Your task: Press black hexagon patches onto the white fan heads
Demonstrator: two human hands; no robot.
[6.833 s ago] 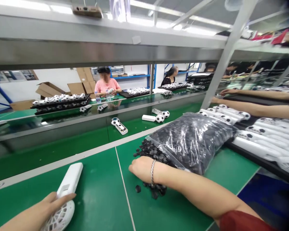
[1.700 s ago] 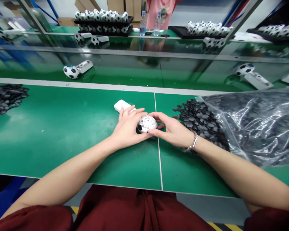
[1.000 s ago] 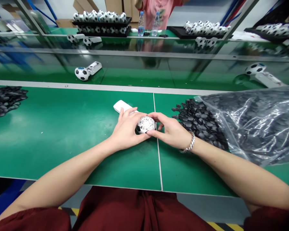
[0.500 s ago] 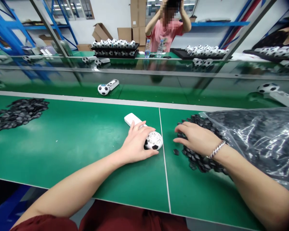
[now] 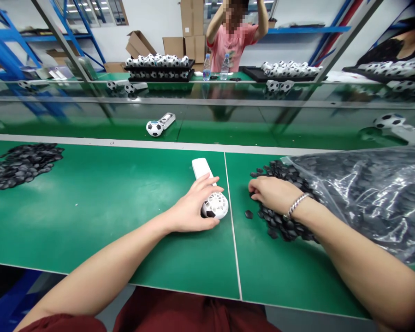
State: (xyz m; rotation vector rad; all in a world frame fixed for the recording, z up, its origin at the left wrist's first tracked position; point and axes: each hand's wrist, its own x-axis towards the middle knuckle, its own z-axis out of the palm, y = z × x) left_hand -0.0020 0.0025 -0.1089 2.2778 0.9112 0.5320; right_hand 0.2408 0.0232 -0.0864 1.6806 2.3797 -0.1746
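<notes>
A white handheld fan [image 5: 210,191] with a football-patterned grille head lies on the green table [image 5: 90,203], handle pointing away from me. My left hand [image 5: 190,207] wraps round its head, fingers curled over the grille. My right hand [image 5: 271,193] rests knuckles-up on a heap of small black hexagonal pieces [image 5: 280,216] spilling from a clear plastic bag [image 5: 366,189]; its fingertips are curled down into the pieces and hidden. One loose black piece [image 5: 248,214] lies between fan and heap.
Another heap of black pieces [image 5: 17,163] sits at the far left. A finished football fan [image 5: 159,125] lies on the conveyor belt beyond. Black trays of fans [image 5: 159,64] stand across the line, where a person in a pink shirt [image 5: 233,39] stands with arms raised.
My right hand left the fan head and went right onto the heap of black pieces. My left hand kept hold of the fan and turned its handle more upright. The finished fan on the belt drifted right.
</notes>
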